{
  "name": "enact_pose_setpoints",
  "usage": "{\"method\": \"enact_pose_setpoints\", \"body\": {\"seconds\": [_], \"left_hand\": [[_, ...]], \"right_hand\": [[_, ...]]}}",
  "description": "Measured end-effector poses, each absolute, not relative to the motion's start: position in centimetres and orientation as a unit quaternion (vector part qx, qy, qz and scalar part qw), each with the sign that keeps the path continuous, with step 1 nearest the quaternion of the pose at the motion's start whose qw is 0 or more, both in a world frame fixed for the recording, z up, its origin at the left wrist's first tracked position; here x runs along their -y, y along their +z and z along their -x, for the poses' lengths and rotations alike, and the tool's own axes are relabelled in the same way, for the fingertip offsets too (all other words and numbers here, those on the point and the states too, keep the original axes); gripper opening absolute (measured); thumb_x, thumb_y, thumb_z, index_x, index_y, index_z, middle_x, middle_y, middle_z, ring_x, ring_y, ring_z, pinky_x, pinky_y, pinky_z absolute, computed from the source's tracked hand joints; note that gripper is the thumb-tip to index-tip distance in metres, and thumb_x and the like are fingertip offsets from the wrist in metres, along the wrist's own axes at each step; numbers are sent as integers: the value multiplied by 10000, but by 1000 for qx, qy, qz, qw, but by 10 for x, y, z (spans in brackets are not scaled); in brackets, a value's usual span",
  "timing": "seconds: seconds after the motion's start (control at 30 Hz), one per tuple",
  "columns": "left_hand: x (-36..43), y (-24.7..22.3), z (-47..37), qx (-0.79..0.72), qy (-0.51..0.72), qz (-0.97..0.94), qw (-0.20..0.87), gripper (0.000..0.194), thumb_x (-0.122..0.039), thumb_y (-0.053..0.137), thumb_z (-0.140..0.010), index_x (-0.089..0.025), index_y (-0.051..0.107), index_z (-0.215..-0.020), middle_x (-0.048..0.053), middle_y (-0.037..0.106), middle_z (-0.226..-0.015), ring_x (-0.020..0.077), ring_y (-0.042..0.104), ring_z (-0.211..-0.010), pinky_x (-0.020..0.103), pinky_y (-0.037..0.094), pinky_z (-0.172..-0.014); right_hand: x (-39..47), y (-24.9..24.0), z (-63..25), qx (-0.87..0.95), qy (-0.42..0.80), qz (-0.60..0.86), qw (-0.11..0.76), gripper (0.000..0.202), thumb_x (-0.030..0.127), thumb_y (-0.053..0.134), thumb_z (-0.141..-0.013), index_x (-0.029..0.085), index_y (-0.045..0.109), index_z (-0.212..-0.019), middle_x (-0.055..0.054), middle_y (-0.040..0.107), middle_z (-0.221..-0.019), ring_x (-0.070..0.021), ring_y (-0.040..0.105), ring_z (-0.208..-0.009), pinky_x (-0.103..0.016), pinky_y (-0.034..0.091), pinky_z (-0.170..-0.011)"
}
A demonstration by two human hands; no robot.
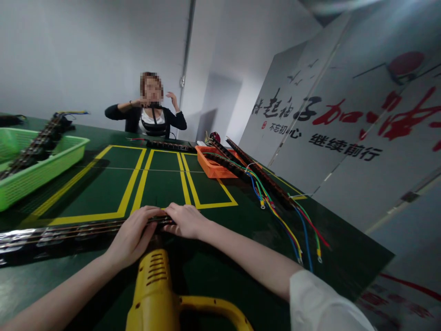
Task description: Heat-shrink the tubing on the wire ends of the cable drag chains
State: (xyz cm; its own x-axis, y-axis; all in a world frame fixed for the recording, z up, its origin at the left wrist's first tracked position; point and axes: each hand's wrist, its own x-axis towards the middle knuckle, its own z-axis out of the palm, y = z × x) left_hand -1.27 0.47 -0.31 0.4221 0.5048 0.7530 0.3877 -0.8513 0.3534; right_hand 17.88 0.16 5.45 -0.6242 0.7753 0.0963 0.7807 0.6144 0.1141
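Observation:
A long black strip with copper-coloured lines (72,236) lies across the near side of the green table, running in from the left edge. My left hand (132,234) is closed over its right part, fingers curled across the top. Just beside it, my right hand (186,220) pinches the strip's right end. The fingertips of both hands nearly meet, and they hide the end itself. Below my hands a yellow heat gun (153,285) lies with its nozzle pointing at the strip, close under my left hand; its handle loops to the right.
On the left, a green basket (74,149) holds similar strips. An orange basket (215,171) at the far right carries more strips, with coloured cables (272,207) trailing over the table (275,276). A person (153,119) sits opposite, both hands raised; another strip (170,146) lies before them.

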Motion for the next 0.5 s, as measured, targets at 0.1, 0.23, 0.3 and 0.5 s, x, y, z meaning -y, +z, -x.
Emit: {"method": "enact_pose_setpoints", "body": {"seconds": [0.1, 0.23, 0.3, 0.5], "left_hand": [[-3, -1, 12, -252, 470, -845, 47, 251, -173, 390, -919, -226, 498, -1140, 62, 614, -1078, 191, 575, -1027, 333, 474, -876], [2, 1, 10, -240, 476, -846, 17, 285, -153, 384, -910, -235, 494, -1159, 68, 631, -1104, 205, 577, -1051, 414, 414, -965], [3, 2, 9, -237, 483, -843, 1, 302, -140, 383, -906, -243, 488, -1170, 62, 637, -1109, 201, 581, -1047, 428, 395, -983], [4, 3, 9, -258, 459, -849, 37, 300, -182, 378, -908, -228, 515, -1170, 83, 632, -1137, 221, 581, -1067, 404, 443, -941]], "right_hand": [[-1, 76, -190, 893, -107, 435, 34, 377, 460, 524, -925, 151, 541, -1140, -57, 606, -1059, -154, 610, -841, -314, 514, -719], [5, 128, -215, 874, -183, 448, 55, 340, 338, 543, -927, 120, 498, -1184, -95, 575, -1125, -196, 594, -948, -329, 490, -820], [12, 159, -230, 860, -225, 454, 59, 366, 283, 535, -926, 107, 457, -1237, -123, 543, -1192, -226, 562, -1041, -355, 475, -870], [38, 231, -275, 810, -333, 480, 50, 406, 279, 420, -955, 90, 401, -1315, -185, 479, -1296, -286, 557, -1032, -435, 483, -816]]}}
